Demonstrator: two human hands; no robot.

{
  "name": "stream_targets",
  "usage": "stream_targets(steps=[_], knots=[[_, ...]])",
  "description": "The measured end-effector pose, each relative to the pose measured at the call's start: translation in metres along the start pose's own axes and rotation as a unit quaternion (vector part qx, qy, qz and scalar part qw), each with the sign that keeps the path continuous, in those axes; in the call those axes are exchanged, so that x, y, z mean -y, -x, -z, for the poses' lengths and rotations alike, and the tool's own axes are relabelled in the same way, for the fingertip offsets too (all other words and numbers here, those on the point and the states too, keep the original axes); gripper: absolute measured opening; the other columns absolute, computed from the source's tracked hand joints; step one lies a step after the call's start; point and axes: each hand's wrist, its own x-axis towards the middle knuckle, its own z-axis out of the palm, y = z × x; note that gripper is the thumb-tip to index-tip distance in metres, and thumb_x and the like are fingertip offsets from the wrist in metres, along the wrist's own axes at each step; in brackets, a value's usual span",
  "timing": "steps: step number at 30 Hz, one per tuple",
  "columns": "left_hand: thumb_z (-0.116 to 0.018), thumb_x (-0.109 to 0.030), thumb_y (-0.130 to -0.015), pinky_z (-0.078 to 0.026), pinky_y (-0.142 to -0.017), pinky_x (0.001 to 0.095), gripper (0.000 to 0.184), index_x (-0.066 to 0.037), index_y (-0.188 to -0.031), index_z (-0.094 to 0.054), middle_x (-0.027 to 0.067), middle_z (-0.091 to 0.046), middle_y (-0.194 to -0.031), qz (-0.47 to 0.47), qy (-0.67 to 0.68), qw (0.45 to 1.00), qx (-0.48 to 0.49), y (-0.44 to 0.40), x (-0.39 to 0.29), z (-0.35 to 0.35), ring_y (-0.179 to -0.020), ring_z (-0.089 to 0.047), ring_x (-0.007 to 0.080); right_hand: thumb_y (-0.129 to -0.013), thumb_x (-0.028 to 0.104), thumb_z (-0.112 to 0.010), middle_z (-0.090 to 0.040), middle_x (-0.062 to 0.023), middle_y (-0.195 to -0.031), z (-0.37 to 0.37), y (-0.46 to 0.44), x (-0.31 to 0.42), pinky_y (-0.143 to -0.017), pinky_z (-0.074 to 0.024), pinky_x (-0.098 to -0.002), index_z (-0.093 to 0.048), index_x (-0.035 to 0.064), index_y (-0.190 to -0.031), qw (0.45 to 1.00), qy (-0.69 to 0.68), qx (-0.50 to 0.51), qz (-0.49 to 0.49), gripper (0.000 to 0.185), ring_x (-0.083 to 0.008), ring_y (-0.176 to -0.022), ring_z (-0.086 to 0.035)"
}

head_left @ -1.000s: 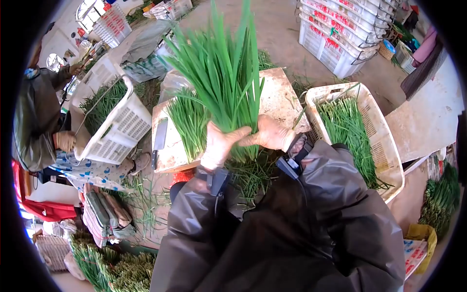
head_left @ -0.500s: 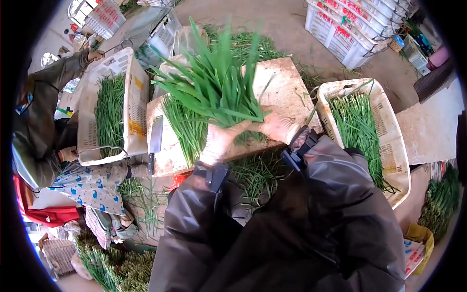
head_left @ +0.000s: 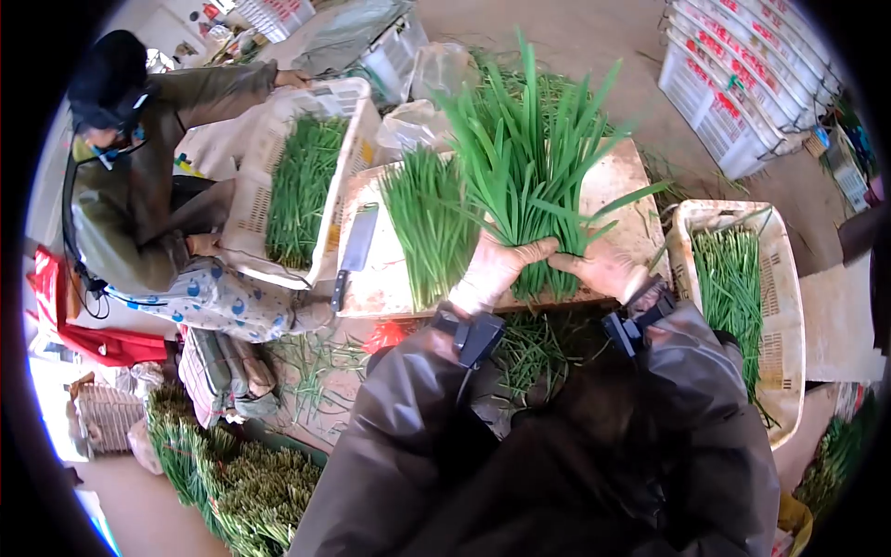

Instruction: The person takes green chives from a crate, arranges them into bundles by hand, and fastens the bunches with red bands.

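A loose bunch of garlic chives (head_left: 534,176) stands upright over the wooden board (head_left: 617,186), its long flat leaves fanning out at the top. My left hand (head_left: 497,265) is closed round its lower left side. From the right, my right hand (head_left: 601,267) grips the same bunch, the thumbs close together in front. The stem ends show just below my hands, near the board's front edge. Left of my left hand lies a second pile of garlic chives (head_left: 427,223) on the board. Beside that pile is a cleaver (head_left: 357,239) with a dark handle.
To the right stands a white crate (head_left: 787,343) holding chives. A co-worker (head_left: 139,186) at the left holds another crate (head_left: 339,195) of chives. Stacked crates (head_left: 724,111) stand at the back right. Tied bundles (head_left: 251,483) lie at the lower left, and trimmings (head_left: 534,357) litter the floor.
The view has shifted left, so the board and crates appear further right. The bunch has gone from leaning left to more upright, its stem ends now showing beneath my hands. Both hands keep their grip.
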Motion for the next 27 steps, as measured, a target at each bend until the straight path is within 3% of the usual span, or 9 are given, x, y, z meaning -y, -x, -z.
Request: stream_targets(steps=[5, 10, 15, 18, 19, 21, 24, 26, 27], knots=[[-0.078, 0.007, -0.081, -0.055, -0.096, 0.0366, 0.050, 0.001, -0.129, -0.064, 0.0124, -0.073, -0.118, 0.143, 0.163, 0.973, 0.080, 0.027, -0.048, 0.007, -0.107, -0.070, 0.0235, -0.099, 0.032, -0.071, -0.066, -0.0170, -0.132, 0.013, 0.011, 0.031, -0.108, -0.0450, -0.0430, -0.058, 0.0057, -0.140, 0.984, -0.057, 0.162, 0.046, 0.051, -0.0328, -0.124, -0.061], [-0.072, -0.008, -0.073, -0.057, -0.100, 0.0470, 0.077, 0.002, -0.146, -0.053, 0.0231, -0.065, -0.136, 0.197, 0.221, 0.947, 0.125, 0.055, -0.024, 0.012, -0.120, -0.067, 0.0364, -0.097, 0.034, -0.076, -0.065, -0.0084, -0.133, -0.005, 0.019, 0.027, -0.109, -0.0450, -0.0380, -0.057, 0.0029, -0.142, 0.926, -0.182, 0.327, 0.051, 0.058, -0.0216, -0.125, -0.056], [-0.072, -0.018, -0.070, -0.048, -0.114, 0.0474, 0.091, 0.000, -0.154, -0.042, 0.0251, -0.062, -0.142, 0.206, 0.343, 0.906, 0.137, 0.069, -0.020, -0.008, -0.130, -0.060, 0.0373, -0.095, 0.033, -0.078, -0.067, -0.0056, -0.119, -0.016, 0.033, 0.016, -0.107, -0.0433, -0.0339, -0.064, 0.0013, -0.132, 0.922, -0.237, 0.305, -0.028, 0.050, -0.0176, -0.117, -0.056], [-0.072, -0.017, -0.075, -0.050, -0.111, 0.0461, 0.090, -0.001, -0.157, -0.038, 0.0149, -0.070, -0.115, 0.135, 0.361, 0.915, 0.122, 0.071, -0.029, -0.015, -0.128, -0.062, 0.0347, -0.099, 0.036, -0.073, -0.067, -0.0060, -0.126, -0.011, 0.040, 0.050, -0.108, -0.0447, -0.0334, -0.059, -0.0004, -0.140, 0.930, -0.293, 0.220, -0.035, 0.056, -0.0184, -0.119, -0.059], [-0.071, -0.007, -0.078, -0.053, -0.106, 0.0495, 0.082, -0.005, -0.155, -0.041, 0.0150, -0.069, -0.105, 0.151, 0.402, 0.897, 0.104, 0.069, -0.025, -0.005, -0.119, -0.066, 0.0364, -0.100, 0.036, -0.071, -0.067, -0.0067, -0.129, -0.011, 0.042, 0.055, -0.108, -0.0456, -0.0332, -0.058, -0.0008, -0.142, 0.925, -0.316, 0.203, -0.062, 0.057, -0.0184, -0.119, -0.060], [-0.067, -0.010, -0.082, -0.054, -0.102, 0.0479, 0.061, 0.001, -0.140, -0.055, 0.0171, -0.072, -0.106, 0.108, 0.301, 0.947, 0.004, 0.075, -0.011, 0.003, -0.110, -0.069, 0.0368, -0.102, 0.037, -0.069, -0.066, -0.0080, -0.132, -0.023, 0.053, 0.053, -0.107, -0.0476, -0.0329, -0.056, -0.0011, -0.144, 0.877, -0.435, 0.147, -0.145, 0.058, -0.0178, -0.118, -0.061], [-0.064, -0.017, -0.087, -0.054, -0.100, 0.0468, 0.042, 0.006, -0.122, -0.067, 0.0180, -0.074, -0.107, 0.097, 0.284, 0.953, -0.047, 0.056, 0.024, 0.042, -0.100, -0.070, 0.0360, -0.105, 0.042, -0.063, -0.063, -0.0062, -0.140, -0.034, 0.069, 0.045, -0.105, -0.0502, -0.0333, -0.056, 0.0005, -0.146, 0.897, -0.404, 0.109, -0.143, 0.059, -0.0137, -0.121, -0.060], [-0.065, -0.015, -0.088, -0.054, -0.102, 0.0478, 0.047, 0.001, -0.131, -0.063, 0.0139, -0.073, -0.105, 0.073, 0.423, 0.903, 0.004, 0.058, -0.007, 0.036, -0.101, -0.070, 0.0322, -0.103, 0.046, -0.065, -0.066, -0.0085, -0.137, -0.045, 0.082, 0.028, -0.101, -0.0535, -0.0370, -0.051, 0.0033, -0.151, 0.887, -0.430, 0.062, -0.157, 0.066, -0.0180, -0.120, -0.063], [-0.066, -0.016, -0.090, -0.054, -0.101, 0.0487, 0.049, -0.003, -0.137, -0.059, 0.0109, -0.071, -0.105, 0.040, 0.425, 0.904, -0.032, 0.057, -0.016, 0.033, -0.102, -0.068, 0.0298, -0.102, 0.047, -0.066, -0.067, -0.0092, -0.133, -0.058, 0.088, 0.025, -0.096, -0.0558, -0.0368, -0.049, 0.0056, -0.152, 0.837, -0.520, 0.060, -0.158, 0.067, -0.0195, -0.114, -0.066]])
